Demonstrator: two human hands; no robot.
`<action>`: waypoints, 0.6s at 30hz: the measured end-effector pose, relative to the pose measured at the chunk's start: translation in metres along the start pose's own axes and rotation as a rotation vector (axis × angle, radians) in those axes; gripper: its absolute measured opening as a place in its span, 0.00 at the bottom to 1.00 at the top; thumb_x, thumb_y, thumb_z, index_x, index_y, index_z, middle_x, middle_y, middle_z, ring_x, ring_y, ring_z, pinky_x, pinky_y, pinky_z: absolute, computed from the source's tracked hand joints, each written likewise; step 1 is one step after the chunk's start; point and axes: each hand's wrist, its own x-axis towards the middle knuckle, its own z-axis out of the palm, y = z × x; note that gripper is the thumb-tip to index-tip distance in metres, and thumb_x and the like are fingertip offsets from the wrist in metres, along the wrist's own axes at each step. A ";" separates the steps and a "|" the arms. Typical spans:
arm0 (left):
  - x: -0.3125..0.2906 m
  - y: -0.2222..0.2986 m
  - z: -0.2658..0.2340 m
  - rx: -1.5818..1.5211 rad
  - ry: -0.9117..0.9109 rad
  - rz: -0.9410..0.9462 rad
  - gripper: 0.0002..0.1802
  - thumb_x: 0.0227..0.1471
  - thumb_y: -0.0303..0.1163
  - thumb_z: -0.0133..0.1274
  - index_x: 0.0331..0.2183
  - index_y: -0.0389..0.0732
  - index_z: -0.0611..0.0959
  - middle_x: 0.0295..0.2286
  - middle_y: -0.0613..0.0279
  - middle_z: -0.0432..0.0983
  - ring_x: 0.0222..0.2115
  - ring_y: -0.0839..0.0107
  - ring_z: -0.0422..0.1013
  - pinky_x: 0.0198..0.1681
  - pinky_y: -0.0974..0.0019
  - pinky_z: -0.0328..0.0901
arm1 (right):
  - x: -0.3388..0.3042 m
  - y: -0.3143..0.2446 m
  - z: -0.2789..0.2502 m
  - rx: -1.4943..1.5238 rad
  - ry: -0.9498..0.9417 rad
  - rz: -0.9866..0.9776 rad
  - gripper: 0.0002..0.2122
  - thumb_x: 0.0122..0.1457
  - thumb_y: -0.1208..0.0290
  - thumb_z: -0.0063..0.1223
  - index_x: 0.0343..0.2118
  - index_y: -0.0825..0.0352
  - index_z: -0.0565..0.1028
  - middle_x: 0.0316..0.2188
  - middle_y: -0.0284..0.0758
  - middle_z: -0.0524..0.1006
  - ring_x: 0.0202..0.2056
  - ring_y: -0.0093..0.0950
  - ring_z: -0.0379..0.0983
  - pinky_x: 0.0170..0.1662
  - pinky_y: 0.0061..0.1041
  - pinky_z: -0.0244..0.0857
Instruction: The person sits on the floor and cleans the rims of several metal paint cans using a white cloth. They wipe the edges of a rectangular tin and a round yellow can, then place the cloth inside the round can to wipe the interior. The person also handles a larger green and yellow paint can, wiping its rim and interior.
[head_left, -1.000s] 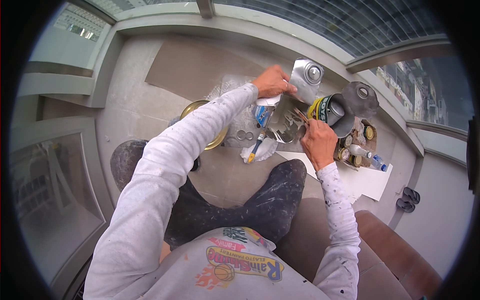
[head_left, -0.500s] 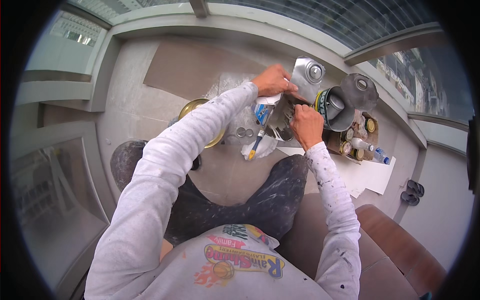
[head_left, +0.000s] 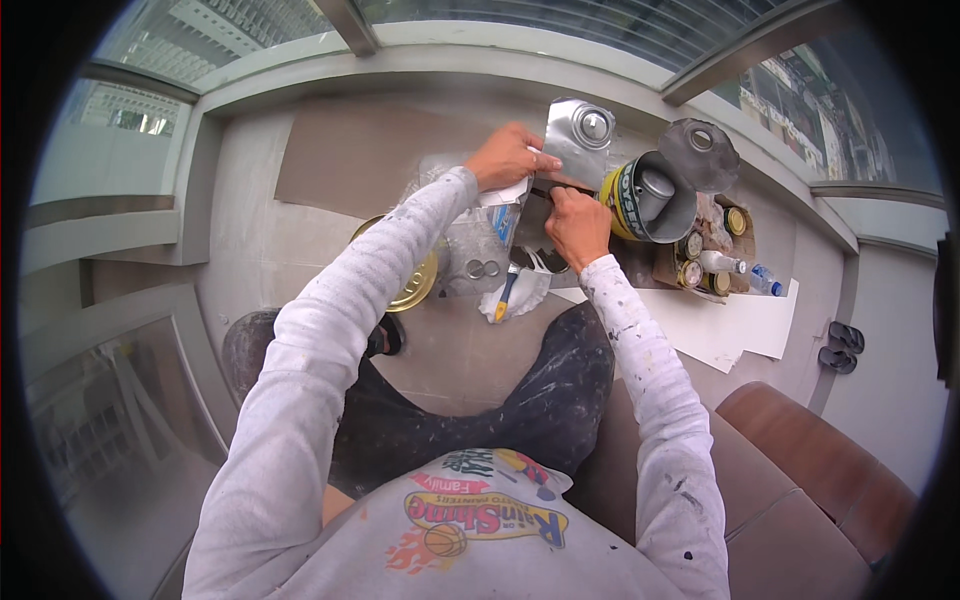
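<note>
Sheeting [head_left: 350, 150] lies flat, likely shielding the floor [head_left: 440, 350]. Remotely, I see a yellow can [head_left: 622, 200] and, left of it, the cut-open tin [head_left: 577, 150]. The left hand [head_left: 512, 158] pinches its edge, presumably for steadiness; the right hand [head_left: 580, 225] curls, its grasp hidden from me. A rag [head_left: 532, 290] underlies the brush [head_left: 506, 293], perhaps catching drips.

Footwear: black flip-flops [head_left: 838, 358], side by side
Seating: brown padded seat [head_left: 820, 460], lower right
Windows: grey-framed glass panes [head_left: 600, 48]

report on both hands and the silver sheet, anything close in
Left hand at lower left of silver sheet; right hand curled, grip hidden; open yellow can close beside right hand; paintbrush apart from both.
</note>
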 end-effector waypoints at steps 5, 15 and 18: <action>0.002 0.001 -0.012 0.094 -0.002 -0.039 0.17 0.46 0.41 0.65 0.30 0.35 0.86 0.20 0.60 0.77 0.23 0.74 0.68 0.29 0.66 0.63 | -0.013 -0.003 -0.004 -0.054 -0.114 -0.034 0.05 0.44 0.73 0.55 0.25 0.65 0.75 0.24 0.40 0.76 0.28 0.40 0.76 0.31 0.38 0.70; 0.005 0.005 -0.022 0.226 -0.047 -0.084 0.18 0.46 0.41 0.64 0.29 0.32 0.85 0.21 0.59 0.77 0.23 0.74 0.66 0.29 0.64 0.63 | -0.003 -0.005 0.004 -0.075 0.065 -0.013 0.03 0.45 0.74 0.53 0.24 0.64 0.76 0.23 0.38 0.78 0.28 0.36 0.77 0.30 0.34 0.71; 0.002 0.007 -0.015 0.162 -0.030 -0.046 0.19 0.48 0.41 0.62 0.29 0.32 0.86 0.19 0.63 0.75 0.23 0.77 0.65 0.29 0.67 0.63 | -0.016 -0.006 0.018 -0.118 -0.021 -0.025 0.04 0.47 0.73 0.53 0.26 0.63 0.78 0.24 0.37 0.79 0.29 0.35 0.77 0.32 0.32 0.71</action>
